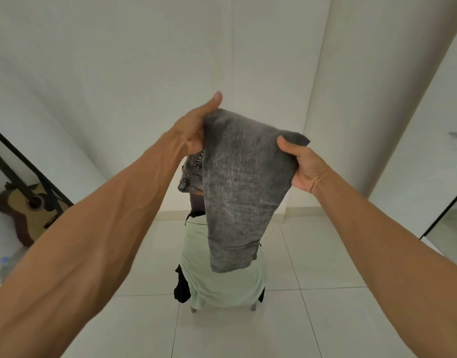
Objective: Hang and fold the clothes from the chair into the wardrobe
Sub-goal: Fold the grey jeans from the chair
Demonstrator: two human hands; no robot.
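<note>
A pair of grey washed jeans (240, 182) hangs folded in the air in front of me, legs draped down and the waistband showing at the left. My left hand (193, 127) grips the fold's left edge, thumb raised above it. My right hand (302, 164) pinches the right edge, thumb on top of the cloth. Below the jeans stands the chair (253, 307), of which only two metal legs show. It is covered by a pale green garment (222, 275) with black clothing (182, 288) underneath at its sides.
An acoustic guitar (28, 205) leans against the left wall beside a black-framed panel (36, 171). White walls and a wide column stand behind the chair. A glass or mirrored panel with a dark frame (447, 215) is at the right. The floor is pale tile.
</note>
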